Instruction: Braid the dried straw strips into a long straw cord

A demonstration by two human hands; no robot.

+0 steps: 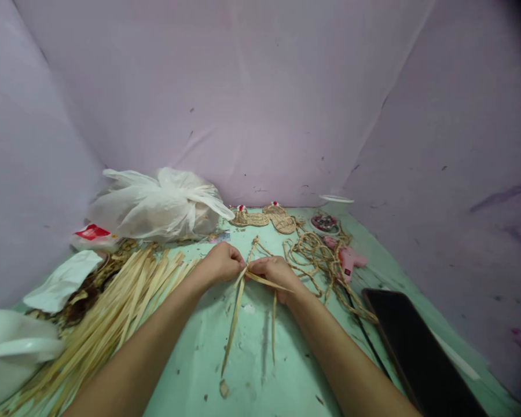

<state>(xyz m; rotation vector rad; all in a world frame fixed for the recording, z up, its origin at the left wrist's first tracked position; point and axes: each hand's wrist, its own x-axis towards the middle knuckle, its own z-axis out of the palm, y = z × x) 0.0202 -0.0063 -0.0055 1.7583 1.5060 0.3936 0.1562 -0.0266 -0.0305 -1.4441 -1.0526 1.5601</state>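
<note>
Both hands meet at the middle of the green surface, pinching a braid of pale dried fibre strips. My left hand (226,262) is closed on the strips from the left. From the right, my right hand (274,274) grips them with thumb and finger, close to the left fingertips. Loose ends of the fibre strips (234,330) hang down toward me, and one strip crosses over the right wrist. Beyond the hands the braided rope (252,248) runs away and bends right to a tangled coil of the same cord (315,249).
A bundle of dry strips (113,313) lies left, beside a white jug (13,353). Behind are a tied plastic bag (160,202) and woven slippers (282,220). On the right are a pink glue gun (351,259), a round dish (325,225) and a dark phone-like slab (417,347).
</note>
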